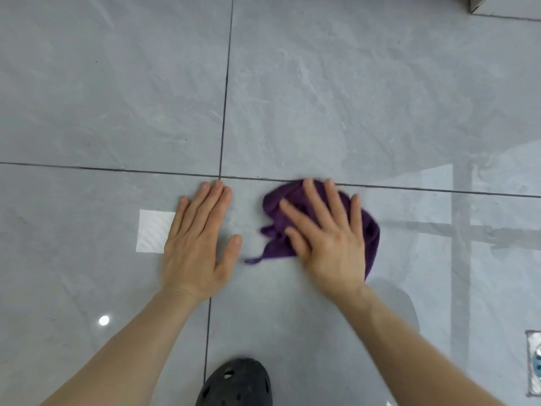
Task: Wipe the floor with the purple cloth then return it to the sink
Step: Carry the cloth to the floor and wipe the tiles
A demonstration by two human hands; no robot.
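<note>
The crumpled purple fabric cloth (pixel 319 224) lies on the glossy grey tiled floor (pixel 322 98), its far edge touching the dark grout line (pixel 117 169) that runs across the view. The right hand (pixel 328 235) lies flat on top of it, fingers spread, palm pressing down. The left hand (pixel 199 241) lies flat on bare tile just beside the cloth, fingers together and thumb out, holding nothing. A black perforated clog (pixel 234 383) sits at the near edge. Wide bare tile stretches beyond and to both sides; a pale cabinet corner (pixel 480 4) stands far right.
</note>
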